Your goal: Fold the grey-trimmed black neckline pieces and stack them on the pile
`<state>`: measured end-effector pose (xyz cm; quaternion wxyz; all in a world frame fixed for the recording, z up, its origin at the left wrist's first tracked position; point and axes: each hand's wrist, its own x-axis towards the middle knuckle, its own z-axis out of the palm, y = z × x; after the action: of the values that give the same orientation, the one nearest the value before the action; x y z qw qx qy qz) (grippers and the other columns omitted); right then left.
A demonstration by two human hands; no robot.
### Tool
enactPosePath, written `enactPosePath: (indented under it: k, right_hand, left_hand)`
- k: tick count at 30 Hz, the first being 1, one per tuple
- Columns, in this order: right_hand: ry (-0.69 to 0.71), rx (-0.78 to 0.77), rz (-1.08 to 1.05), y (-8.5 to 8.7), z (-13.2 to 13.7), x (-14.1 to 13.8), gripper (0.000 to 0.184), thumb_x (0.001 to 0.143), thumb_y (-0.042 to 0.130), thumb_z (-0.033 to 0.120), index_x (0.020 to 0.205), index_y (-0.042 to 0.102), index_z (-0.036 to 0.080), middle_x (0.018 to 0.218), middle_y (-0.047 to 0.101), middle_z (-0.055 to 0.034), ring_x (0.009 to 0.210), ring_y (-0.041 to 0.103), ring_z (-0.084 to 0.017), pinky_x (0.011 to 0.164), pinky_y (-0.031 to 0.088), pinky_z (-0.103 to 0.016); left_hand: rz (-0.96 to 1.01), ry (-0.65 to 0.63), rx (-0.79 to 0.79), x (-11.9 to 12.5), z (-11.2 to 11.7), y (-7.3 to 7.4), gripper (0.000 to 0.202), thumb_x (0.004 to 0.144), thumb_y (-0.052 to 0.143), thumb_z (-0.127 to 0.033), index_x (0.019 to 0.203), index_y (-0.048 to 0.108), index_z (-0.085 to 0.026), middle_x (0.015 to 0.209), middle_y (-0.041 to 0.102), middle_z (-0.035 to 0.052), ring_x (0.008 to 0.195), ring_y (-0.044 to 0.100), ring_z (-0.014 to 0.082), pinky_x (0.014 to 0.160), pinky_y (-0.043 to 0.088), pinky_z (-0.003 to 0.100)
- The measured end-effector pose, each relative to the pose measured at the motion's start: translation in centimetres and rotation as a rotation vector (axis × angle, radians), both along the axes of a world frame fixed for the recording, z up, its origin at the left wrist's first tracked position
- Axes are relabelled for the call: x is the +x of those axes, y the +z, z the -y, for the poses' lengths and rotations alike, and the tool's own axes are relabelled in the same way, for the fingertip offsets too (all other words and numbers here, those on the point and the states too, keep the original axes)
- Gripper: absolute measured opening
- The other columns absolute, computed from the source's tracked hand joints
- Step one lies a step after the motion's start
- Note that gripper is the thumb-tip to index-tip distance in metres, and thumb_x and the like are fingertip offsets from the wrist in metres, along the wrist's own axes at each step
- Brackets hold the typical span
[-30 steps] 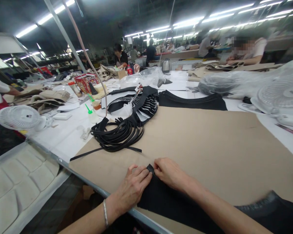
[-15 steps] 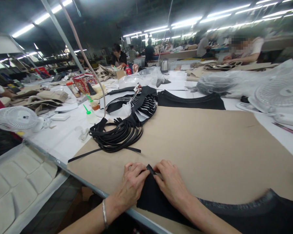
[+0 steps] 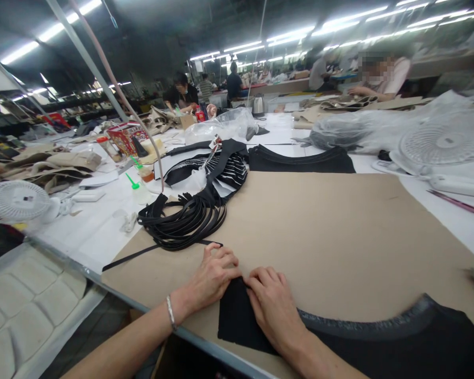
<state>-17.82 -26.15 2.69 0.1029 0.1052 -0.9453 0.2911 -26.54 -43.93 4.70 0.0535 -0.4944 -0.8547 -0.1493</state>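
My left fingers (image 3: 231,273) and right fingers (image 3: 257,277) pinch black panel (image 3: 237,315) at edge; best press evenly, keep panel flat.

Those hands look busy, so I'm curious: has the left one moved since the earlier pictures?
Yes: judged against the resting coil of black straps, the left hand has moved forward, closer to it.

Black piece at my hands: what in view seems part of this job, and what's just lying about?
Likely in use:
black piece, at left hand and right hand
brown sheet beneath it
coil of black strips, possibly

Lying about, likely:
leftmost white fan
metal kettle
red patterned box
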Motion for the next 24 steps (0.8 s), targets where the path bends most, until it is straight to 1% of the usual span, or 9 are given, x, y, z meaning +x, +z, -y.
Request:
enactPosePath:
  k: [5,10,14,20,24]
  right_hand:
    - [0.029,0.062,-0.078,-0.5,0.1,0.3,0.019,0.087,0.058,0.008,0.099,0.065,0.021,0.092,0.061,-0.0024,0.088,0.049,-0.018,0.078,0.032,-0.034]
    - [0.038,0.191,-0.131,-0.6,0.2,0.3,0.023,0.083,0.061,0.008,0.103,0.064,0.019,0.093,0.060,-0.0036,0.088,0.049,-0.019,0.079,0.032,-0.035]
    - [0.034,0.276,-0.174,-0.7,0.4,0.4,0.025,0.082,0.060,0.007,0.104,0.063,0.017,0.092,0.060,-0.0051,0.087,0.048,-0.021,0.079,0.031,-0.037]
    - [0.036,0.312,-0.216,-0.8,0.5,0.4,0.029,0.080,0.059,0.006,0.106,0.063,0.015,0.091,0.060,-0.0053,0.085,0.047,-0.022,0.080,0.031,-0.039]
    - [0.037,0.324,-0.227,-0.9,0.5,0.4,0.028,0.079,0.059,0.006,0.106,0.063,0.014,0.092,0.061,-0.0062,0.085,0.047,-0.022,0.080,0.031,-0.040]
  left_hand:
    - [-0.056,-0.052,-0.049,-0.4,0.9,0.1,0.022,0.092,0.052,-0.016,0.105,0.064,-0.029,0.105,0.066,-0.0018,0.114,0.050,0.0170,0.108,0.014,0.047]
    - [-0.148,-0.112,-0.058,-0.9,1.4,0.1,0.027,0.094,0.046,-0.017,0.111,0.063,-0.030,0.112,0.064,0.0018,0.117,0.049,0.0178,0.110,0.012,0.048]
    - [-0.223,-0.137,-0.071,-0.8,1.4,0.0,0.033,0.095,0.044,-0.016,0.119,0.060,-0.033,0.117,0.063,0.0025,0.119,0.048,0.0177,0.111,0.011,0.050]
    - [-0.257,-0.118,-0.078,-0.2,1.5,0.1,0.028,0.096,0.045,-0.018,0.115,0.062,-0.031,0.115,0.063,0.0024,0.119,0.049,0.0175,0.113,0.010,0.051]
    - [-0.291,-0.103,-0.076,-0.2,1.8,0.2,0.028,0.095,0.046,-0.016,0.114,0.062,-0.030,0.116,0.064,0.0020,0.121,0.049,0.0166,0.114,0.007,0.050]
